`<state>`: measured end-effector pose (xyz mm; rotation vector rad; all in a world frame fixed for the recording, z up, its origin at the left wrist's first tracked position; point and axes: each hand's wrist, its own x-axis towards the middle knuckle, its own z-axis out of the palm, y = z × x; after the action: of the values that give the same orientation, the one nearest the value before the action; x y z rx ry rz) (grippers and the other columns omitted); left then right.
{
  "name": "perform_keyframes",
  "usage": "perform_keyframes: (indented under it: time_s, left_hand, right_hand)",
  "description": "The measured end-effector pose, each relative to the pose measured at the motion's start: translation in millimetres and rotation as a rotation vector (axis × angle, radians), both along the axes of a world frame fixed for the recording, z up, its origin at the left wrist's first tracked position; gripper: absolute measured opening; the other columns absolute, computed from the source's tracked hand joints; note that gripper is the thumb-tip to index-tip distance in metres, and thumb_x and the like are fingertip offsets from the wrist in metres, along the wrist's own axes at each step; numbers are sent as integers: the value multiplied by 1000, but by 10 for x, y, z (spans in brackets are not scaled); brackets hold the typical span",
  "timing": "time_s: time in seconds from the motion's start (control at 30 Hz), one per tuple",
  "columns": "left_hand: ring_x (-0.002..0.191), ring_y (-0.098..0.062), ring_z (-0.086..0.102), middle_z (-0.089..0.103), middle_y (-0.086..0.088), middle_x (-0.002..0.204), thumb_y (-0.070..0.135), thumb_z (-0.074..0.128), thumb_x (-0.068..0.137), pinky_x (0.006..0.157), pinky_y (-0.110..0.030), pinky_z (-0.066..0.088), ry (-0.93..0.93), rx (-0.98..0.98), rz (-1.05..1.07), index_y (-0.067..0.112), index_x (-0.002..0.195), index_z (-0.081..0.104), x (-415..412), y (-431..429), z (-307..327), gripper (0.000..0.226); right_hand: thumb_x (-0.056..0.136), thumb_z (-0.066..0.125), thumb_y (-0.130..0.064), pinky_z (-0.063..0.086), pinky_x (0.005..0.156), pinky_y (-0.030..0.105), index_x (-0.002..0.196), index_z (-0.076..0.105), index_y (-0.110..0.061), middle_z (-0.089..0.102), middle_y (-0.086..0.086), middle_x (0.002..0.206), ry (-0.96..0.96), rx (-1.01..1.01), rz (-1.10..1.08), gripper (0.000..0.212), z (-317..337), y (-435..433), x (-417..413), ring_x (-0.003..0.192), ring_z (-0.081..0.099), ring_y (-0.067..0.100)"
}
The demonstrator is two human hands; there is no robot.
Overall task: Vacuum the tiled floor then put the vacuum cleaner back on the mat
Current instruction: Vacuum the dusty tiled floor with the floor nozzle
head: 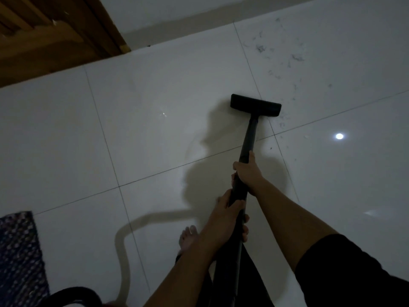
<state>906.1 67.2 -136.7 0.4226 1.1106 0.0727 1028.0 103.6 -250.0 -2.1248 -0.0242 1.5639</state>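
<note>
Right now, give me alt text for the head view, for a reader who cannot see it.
Both hands grip a black vacuum wand, right hand ahead of left hand, its floor head on white tiles beside scattered dust. A patterned mat lies lower left.

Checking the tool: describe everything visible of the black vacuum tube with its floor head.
The black vacuum tube is a straight, matte pipe ending in a wide rectangular floor head, which rests on the white tiled floor beside scattered dark debris. It slants toward the person; the right hand and, behind it, the left hand grip it.
</note>
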Motion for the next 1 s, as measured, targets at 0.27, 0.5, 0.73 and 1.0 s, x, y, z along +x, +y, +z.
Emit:
perform_keyframes:
  time_s: [0.27, 0.5, 0.73, 1.0]
  left_hand:
    - [44, -15, 47, 52, -8, 67, 14, 43, 98, 40, -23, 43, 31, 56, -89, 24, 131, 46, -407, -123, 78, 35]
    - [41, -14, 46, 52, -5, 61, 13, 44, 97, 39, -22, 43, 6, 62, -137, 25, 118, 51, -499, -250, 196, 25]
    - [40, -14, 45, 53, -2, 55, 10, 43, 97, 38, -21, 41, -3, 56, -155, 19, 117, 52, -582, -475, 259, 23]
    - [41, -15, 47, 50, -11, 69, 13, 43, 97, 40, -23, 43, 37, 45, -221, 24, 125, 48, -676, -727, 303, 31]
  right_hand:
    - [91, 51, -6, 50, 53, 33, 153, 3, -37, 54, 21, 106, 15, 20, -76, 84, 35, -211, -378, 58, 56, 22]
    - [91, 51, -6, 50, 56, 34, 153, 5, -37, 55, 20, 105, 2, 16, -155, 83, 135, -420, -455, 60, 55, 21]
    - [91, 51, -6, 50, 63, 37, 153, 3, -37, 55, 23, 113, 29, -12, -180, 84, 133, -703, -550, 62, 55, 23]
    - [91, 51, -6, 50, 60, 35, 153, 2, -37, 58, 24, 111, 39, -27, -169, 84, 164, -986, -672, 60, 56, 24]
